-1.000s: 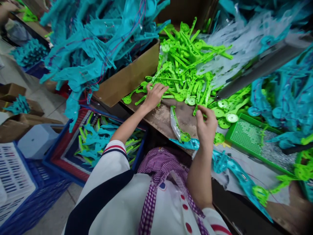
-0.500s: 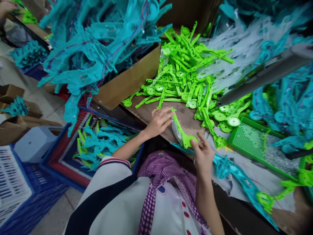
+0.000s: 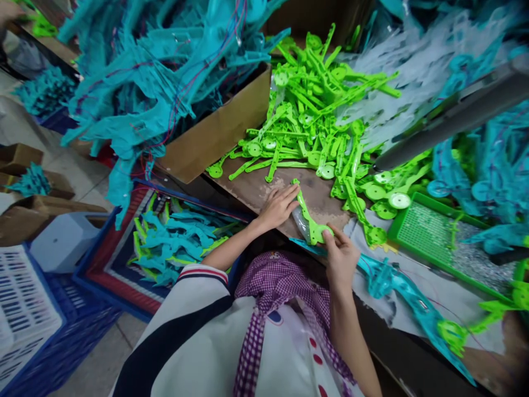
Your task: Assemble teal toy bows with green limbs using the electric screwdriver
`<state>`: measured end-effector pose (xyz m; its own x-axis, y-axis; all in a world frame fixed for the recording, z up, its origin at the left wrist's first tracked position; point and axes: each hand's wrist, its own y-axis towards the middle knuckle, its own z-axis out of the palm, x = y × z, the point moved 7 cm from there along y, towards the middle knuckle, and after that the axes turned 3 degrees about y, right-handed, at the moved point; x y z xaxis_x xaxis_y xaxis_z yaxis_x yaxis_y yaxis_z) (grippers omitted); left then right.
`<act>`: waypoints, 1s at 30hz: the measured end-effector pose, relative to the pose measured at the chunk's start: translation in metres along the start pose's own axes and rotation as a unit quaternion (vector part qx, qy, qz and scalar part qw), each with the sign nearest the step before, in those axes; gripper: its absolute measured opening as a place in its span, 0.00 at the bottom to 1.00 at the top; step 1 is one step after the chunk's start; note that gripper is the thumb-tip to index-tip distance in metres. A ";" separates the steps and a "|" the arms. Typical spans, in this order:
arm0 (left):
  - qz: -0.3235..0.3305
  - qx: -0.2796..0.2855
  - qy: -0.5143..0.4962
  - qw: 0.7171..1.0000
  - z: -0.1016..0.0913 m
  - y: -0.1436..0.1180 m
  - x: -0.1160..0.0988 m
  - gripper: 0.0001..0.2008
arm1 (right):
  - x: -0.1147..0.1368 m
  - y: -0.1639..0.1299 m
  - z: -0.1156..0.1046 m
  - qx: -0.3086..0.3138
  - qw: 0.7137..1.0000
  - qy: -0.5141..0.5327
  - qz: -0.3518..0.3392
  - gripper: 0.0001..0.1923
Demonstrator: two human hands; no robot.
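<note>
A lime-green plastic part point(image 3: 308, 216) with a rounded lower end is in front of me at the workbench edge. Along its left side lies a clear plastic piece point(image 3: 300, 224). My right hand point(image 3: 342, 258) pinches the rounded end between thumb and fingers. At the narrow upper end, my left hand point(image 3: 279, 209) has its fingers closed together on the part; its thumb is hidden. Just right of my right hand, a long teal plastic part point(image 3: 407, 289) with a green piece at its far end rests on a pale cloth point(image 3: 374, 300).
Loose green parts point(image 3: 306, 121) are heaped at the back, beside translucent pieces point(image 3: 397, 82). A cardboard box point(image 3: 223, 127) overflows with wired teal parts. A green tray point(image 3: 425, 231) holds small shiny pieces. A grey bar point(image 3: 450, 116) juts in from the right. A blue-rimmed crate point(image 3: 99, 264) stands lower left.
My left hand has shifted slightly right and down along with the green part's upper end. The right hand keeps its pinch on the rounded end. The view has moved a little.
</note>
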<state>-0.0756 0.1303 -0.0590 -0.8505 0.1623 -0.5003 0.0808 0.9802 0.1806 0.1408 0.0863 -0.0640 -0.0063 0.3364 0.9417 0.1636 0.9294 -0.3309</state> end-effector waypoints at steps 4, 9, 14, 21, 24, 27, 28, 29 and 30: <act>0.002 0.000 0.010 1.000 0.001 0.001 0.000 0.24 | -0.003 0.003 0.004 0.001 1.000 0.005 0.007 0.39; 0.004 -0.007 0.010 1.000 0.000 0.001 0.002 0.24 | -0.008 0.005 0.006 0.014 1.000 -0.002 0.007 0.38; -0.001 0.005 0.014 1.000 -0.003 0.002 -0.001 0.25 | 0.004 0.001 0.005 0.040 0.990 -0.113 -0.077 0.36; -0.031 0.023 0.034 0.999 -0.009 0.005 -0.007 0.25 | 0.037 -0.006 0.002 0.070 0.837 -0.401 -0.364 0.23; -0.037 0.027 0.037 0.998 -0.008 0.006 -0.008 0.25 | 0.032 -0.003 0.003 0.165 0.798 -0.405 -0.415 0.21; -0.044 0.026 0.033 0.998 -0.008 0.007 -0.008 0.25 | 0.030 -0.004 0.004 0.226 0.752 -0.411 -0.462 0.18; -0.046 0.027 0.029 0.998 -0.008 0.007 -0.007 0.25 | 0.030 -0.004 0.005 0.238 0.742 -0.411 -0.473 0.18; -0.048 0.028 0.024 0.998 -0.008 0.007 -0.007 0.25 | 0.030 -0.004 0.006 0.247 0.738 -0.406 -0.479 0.18; -0.049 0.029 0.019 0.998 -0.008 0.007 -0.007 0.25 | 0.030 -0.004 0.007 0.253 0.740 -0.398 -0.479 0.18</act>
<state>-0.0737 0.1354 -0.0475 -0.8746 0.0615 -0.4809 0.0253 0.9964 0.0815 0.1333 0.0937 -0.0346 -0.4925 -0.7189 0.4905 -0.6820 0.6689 0.2956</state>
